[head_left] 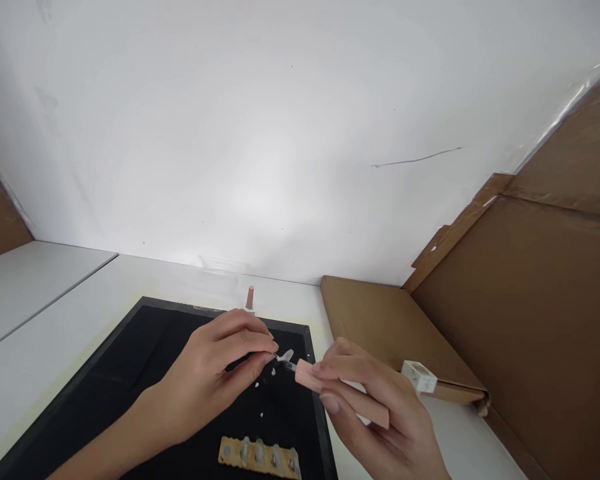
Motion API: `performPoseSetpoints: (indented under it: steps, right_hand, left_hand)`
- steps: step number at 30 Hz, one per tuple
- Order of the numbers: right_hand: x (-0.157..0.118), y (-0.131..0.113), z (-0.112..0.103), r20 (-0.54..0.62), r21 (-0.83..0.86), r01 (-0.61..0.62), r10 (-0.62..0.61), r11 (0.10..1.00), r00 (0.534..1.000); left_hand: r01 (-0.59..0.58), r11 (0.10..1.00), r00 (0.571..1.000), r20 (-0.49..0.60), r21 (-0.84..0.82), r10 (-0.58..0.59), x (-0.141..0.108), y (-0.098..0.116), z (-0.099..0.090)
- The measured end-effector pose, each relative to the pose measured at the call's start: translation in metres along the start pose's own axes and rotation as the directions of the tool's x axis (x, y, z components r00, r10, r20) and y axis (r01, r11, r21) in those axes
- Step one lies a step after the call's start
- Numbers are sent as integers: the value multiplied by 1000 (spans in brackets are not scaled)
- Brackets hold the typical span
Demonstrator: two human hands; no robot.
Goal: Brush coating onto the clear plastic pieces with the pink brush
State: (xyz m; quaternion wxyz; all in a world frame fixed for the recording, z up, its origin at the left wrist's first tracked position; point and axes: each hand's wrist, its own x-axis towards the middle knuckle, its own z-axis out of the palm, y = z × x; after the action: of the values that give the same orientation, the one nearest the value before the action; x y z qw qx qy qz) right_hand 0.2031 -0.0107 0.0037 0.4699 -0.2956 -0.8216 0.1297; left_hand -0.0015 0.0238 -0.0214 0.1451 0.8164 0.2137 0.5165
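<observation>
My left hand (215, 373) reaches over the black mat, its thumb and fingertips pinched on the end of a small translucent piece (286, 356) that looks like a clear false nail. My right hand (380, 407) grips a pale pink brush handle (343, 393), shaped like a nail polish cap, between thumb and fingers. Its thin tip (290, 366) meets or nearly meets the translucent piece; actual contact is too small to tell. Below the hands, a tan strip (235, 451) carries several upright clear pieces.
The black mat (145, 373) bears several white flecks. Behind my left hand stands a small bottle with a pink cap (251, 297). A white block-like container (419, 377) sits by the flat cardboard (380, 320) at right. A white wall (260, 133) and brown cardboard side (545, 280) enclose the table.
</observation>
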Motion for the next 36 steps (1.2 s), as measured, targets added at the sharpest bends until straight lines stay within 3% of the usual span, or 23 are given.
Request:
performPoseSetpoints:
  steps: [8, 12, 15, 19, 26, 30, 33, 36]
  right_hand:
    - [-3, 1, -5, -2, -169, -36, 37, 985, 999]
    - [-5, -1, -7, -29, -73, -16, 14, 997, 999]
    - [-1, -5, -6, 28, 3, 18, -18, 1000, 999]
    - [3, -6, -4, 48, -55, 17, -14, 998, 999]
    - [-2, -2, -8, -16, -195, -35, 33, 980, 999]
    - [-3, -4, -8, -88, -86, -37, 29, 996, 996]
    - [-2, -7, -6, -52, 9, 12, -11, 1000, 999]
    - [0, -10, -4, -10, -10, 14, -14, 1000, 1000]
  left_hand:
    - [-37, 998, 999, -18, 48, 38, -3, -2, 0]
    - [-41, 997, 999, -23, 70, 42, -3, -3, -1]
    - [-50, 996, 998, -24, 76, 52, 0, -2, -2]
    - [-53, 997, 998, -26, 56, 55, 1, -1, -1]
    - [20, 999, 999, -36, -40, -22, -4, -3, -2]
    - [78, 990, 995, -50, -120, -85, -3, -5, -3]
    - [105, 979, 993, -44, -173, -114, 0, -4, -3]
    - [139, 968, 988, -32, -209, -149, 2, -1, -3]
